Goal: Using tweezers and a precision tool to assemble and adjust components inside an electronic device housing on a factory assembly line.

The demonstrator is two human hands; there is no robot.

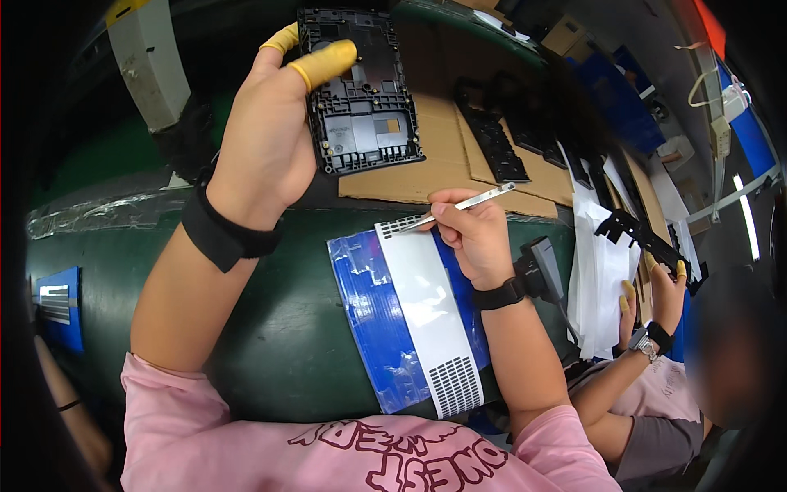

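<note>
My left hand point(283, 107) grips a black moulded plastic housing point(366, 123) with ribs and small holes, held up above the bench. Yellow finger cots cover its thumb and a finger. My right hand point(474, 234) is closed on a pair of metal tweezers point(479, 199), whose tips reach the top end of a white sticker sheet point(422, 295). Small dark rectangular stickers sit in rows at both ends of that sheet, and its middle is bare. Beneath the sheet lies a blue plastic board point(365, 307) wrapped with clear tape.
Cardboard sheets point(443, 156) lie beyond the board, with black plastic parts point(492, 135) on them. At right, a co-worker's hands point(666, 295) hold a long black part point(643, 238) near white sheets point(594, 271). Another blue board point(59, 307) lies far left, and a pillar point(147, 66) stands behind.
</note>
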